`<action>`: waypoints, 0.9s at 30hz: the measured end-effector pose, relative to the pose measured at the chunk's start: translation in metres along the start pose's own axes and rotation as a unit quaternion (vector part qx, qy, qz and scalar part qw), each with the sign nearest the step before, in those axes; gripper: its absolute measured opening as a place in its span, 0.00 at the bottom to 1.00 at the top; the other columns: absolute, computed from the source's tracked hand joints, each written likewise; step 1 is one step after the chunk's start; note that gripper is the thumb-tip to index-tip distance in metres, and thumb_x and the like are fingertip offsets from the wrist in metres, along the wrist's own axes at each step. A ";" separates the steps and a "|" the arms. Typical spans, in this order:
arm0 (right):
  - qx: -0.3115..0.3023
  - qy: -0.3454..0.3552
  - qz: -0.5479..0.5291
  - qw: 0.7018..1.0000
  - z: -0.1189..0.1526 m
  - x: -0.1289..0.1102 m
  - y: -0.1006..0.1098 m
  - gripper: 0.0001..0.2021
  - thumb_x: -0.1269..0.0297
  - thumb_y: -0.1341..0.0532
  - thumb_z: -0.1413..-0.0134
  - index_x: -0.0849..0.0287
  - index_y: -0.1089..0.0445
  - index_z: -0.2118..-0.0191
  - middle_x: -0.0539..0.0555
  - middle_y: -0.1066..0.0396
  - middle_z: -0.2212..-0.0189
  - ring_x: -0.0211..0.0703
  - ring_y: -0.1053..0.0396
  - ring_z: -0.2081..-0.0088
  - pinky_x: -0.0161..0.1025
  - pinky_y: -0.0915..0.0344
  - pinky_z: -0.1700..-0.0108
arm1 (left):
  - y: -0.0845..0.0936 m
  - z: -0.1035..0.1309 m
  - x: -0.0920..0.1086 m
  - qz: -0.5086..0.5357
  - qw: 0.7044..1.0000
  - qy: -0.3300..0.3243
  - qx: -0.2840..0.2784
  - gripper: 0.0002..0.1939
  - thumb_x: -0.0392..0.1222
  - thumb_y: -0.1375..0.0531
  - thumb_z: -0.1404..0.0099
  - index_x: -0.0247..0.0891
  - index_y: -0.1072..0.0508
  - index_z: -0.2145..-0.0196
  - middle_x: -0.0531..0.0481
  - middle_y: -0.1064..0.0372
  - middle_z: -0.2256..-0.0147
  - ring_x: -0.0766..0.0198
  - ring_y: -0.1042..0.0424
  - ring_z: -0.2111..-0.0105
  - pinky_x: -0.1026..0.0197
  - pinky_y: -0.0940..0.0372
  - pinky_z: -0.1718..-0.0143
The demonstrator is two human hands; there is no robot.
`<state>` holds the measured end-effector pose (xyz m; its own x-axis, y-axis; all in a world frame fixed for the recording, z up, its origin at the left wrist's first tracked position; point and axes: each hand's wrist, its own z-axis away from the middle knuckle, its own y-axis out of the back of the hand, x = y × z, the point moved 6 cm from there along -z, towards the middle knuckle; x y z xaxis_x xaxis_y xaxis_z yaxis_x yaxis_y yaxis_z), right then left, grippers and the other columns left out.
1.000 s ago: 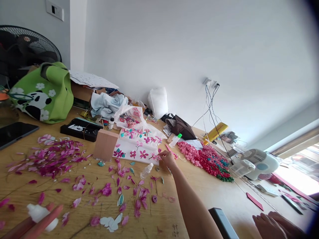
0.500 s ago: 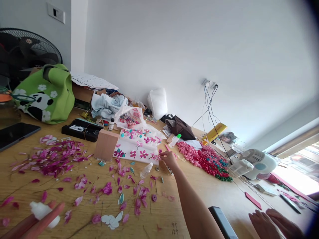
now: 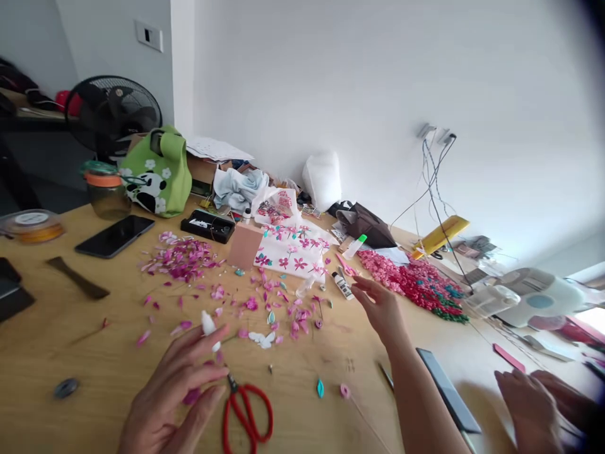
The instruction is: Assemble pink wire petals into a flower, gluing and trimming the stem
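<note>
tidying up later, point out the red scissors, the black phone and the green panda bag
red scissors [image 3: 249,413], head view, on the red handle loops
black phone [image 3: 115,236], head view, middle of the dark screen
green panda bag [image 3: 158,173], head view, on its front

scissors [image 3: 248,413] lie on the tabletop [image 3: 75,340] just right of the left hand [image 3: 177,391]. loose petals [image 3: 182,258] sit behind it, the phone [image 3: 115,236] to their left, the fan [image 3: 113,116] behind the bag [image 3: 154,170]. right hand [image 3: 382,309] hovers near the glue tube [image 3: 342,285], flower sheet [image 3: 290,252] behind.
</note>
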<state>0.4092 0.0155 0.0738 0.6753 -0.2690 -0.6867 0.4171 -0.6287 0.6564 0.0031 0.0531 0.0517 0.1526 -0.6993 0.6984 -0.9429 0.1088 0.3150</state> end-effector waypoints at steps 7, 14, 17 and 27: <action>-0.148 0.024 -0.167 0.974 0.196 -0.081 -0.045 0.15 0.54 0.32 0.55 0.45 0.26 0.58 0.53 0.25 0.64 0.52 0.29 0.58 0.47 0.35 0.54 | -0.025 0.043 0.040 0.060 0.984 -0.110 -0.125 0.06 0.39 0.40 0.40 0.43 0.28 0.63 0.47 0.30 0.48 0.55 0.36 0.44 0.55 0.36 0.47; -0.146 0.006 -0.265 0.953 0.266 -0.063 -0.064 0.20 0.60 0.32 0.56 0.42 0.27 0.54 0.51 0.24 0.63 0.49 0.27 0.62 0.42 0.30 0.59 | -0.045 0.084 0.061 0.128 0.957 -0.172 -0.195 0.08 0.46 0.43 0.36 0.42 0.28 0.62 0.44 0.30 0.47 0.54 0.36 0.44 0.53 0.36 0.46; -0.141 -0.004 -0.268 0.953 0.274 -0.060 -0.061 0.18 0.61 0.32 0.56 0.45 0.26 0.55 0.52 0.23 0.62 0.49 0.25 0.62 0.40 0.28 0.59 | -0.052 0.095 0.067 0.151 0.946 -0.189 -0.216 0.10 0.47 0.44 0.35 0.41 0.28 0.62 0.43 0.31 0.47 0.53 0.38 0.43 0.54 0.37 0.46; -0.057 -0.081 -0.297 0.950 0.290 -0.056 -0.077 0.22 0.58 0.36 0.52 0.57 0.31 0.50 0.54 0.25 0.65 0.44 0.27 0.64 0.36 0.31 0.60 | -0.060 0.107 0.067 0.142 0.939 -0.212 -0.229 0.10 0.46 0.45 0.34 0.39 0.27 0.64 0.43 0.33 0.45 0.55 0.41 0.41 0.57 0.38 0.45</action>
<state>0.1632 -0.1327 -0.0286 0.2014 -0.0061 -0.9795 0.7640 -0.6248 0.1610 0.0382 -0.0756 0.0110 -0.3089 -0.8043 0.5076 -0.6870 0.5577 0.4658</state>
